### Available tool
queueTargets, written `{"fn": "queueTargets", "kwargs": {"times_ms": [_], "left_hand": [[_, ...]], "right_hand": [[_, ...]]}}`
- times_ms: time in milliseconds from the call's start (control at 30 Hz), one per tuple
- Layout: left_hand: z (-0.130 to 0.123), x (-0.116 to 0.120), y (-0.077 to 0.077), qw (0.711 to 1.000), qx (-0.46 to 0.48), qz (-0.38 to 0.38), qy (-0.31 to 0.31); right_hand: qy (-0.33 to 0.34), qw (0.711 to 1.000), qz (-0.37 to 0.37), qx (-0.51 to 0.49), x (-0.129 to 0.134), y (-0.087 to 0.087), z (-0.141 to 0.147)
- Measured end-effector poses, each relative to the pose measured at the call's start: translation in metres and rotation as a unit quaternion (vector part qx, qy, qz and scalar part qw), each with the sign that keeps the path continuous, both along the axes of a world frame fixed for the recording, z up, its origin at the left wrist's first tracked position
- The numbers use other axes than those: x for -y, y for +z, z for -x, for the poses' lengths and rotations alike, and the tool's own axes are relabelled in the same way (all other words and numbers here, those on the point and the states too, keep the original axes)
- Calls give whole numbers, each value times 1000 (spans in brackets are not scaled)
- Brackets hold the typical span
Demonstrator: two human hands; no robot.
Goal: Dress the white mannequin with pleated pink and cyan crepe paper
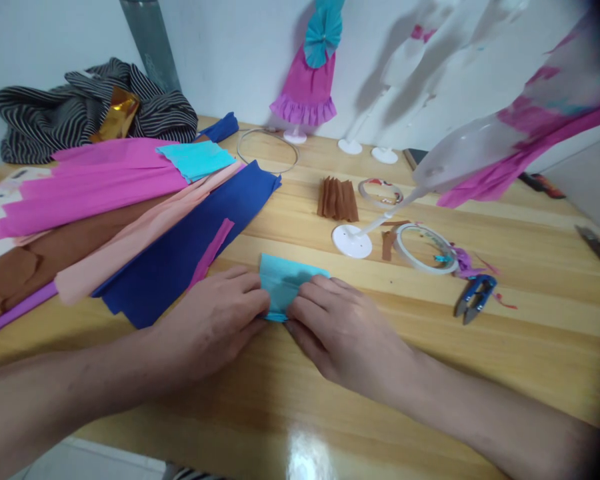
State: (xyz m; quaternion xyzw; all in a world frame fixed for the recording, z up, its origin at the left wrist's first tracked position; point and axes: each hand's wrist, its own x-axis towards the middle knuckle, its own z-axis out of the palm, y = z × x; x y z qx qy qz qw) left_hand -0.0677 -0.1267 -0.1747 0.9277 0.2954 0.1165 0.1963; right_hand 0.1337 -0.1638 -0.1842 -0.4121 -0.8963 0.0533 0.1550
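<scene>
A small light-blue piece of crepe paper (283,283) lies on the wooden table in front of me, its near edge folded into a narrow strip. My left hand (227,303) pinches the left end of that fold, fingers curled and thumb below. At the right end, my right hand (337,320) grips the same fold between thumb and fingers. Only a short stretch of the fold shows between the two hands. Just beyond the paper stands the round white base (352,241) of a tilted mannequin (460,153) with pink paper on it.
Crepe paper sheets in pink (105,180), brown and dark blue (180,253) spread across the left. Pleated brown paper (338,199), a tape roll (425,248) and blue thread snips (475,299) lie to the right. A dressed mannequin (310,80) stands by the wall.
</scene>
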Motion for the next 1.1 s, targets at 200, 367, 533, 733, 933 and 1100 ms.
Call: {"fn": "queueTargets", "kwargs": {"times_ms": [200, 367, 533, 733, 933, 1100], "left_hand": [[-1, -2, 1, 995, 23, 82, 49], [-2, -4, 4, 992, 25, 109, 63], [-3, -4, 9, 989, -20, 126, 78], [-2, -6, 11, 988, -37, 130, 70], [-2, -12, 8, 985, -18, 161, 61], [-6, -11, 13, 979, -16, 183, 92]], "right_hand": [[-16, 996, 87, -32, -3, 5, -5], [-50, 992, 114, -27, -4, 9, -7], [-47, 993, 110, -21, -5, 9, -6], [-47, 993, 111, -16, -6, 9, -6], [-54, 991, 123, -20, -5, 9, -7], [-76, 986, 146, -21, -6, 12, -9]]}}
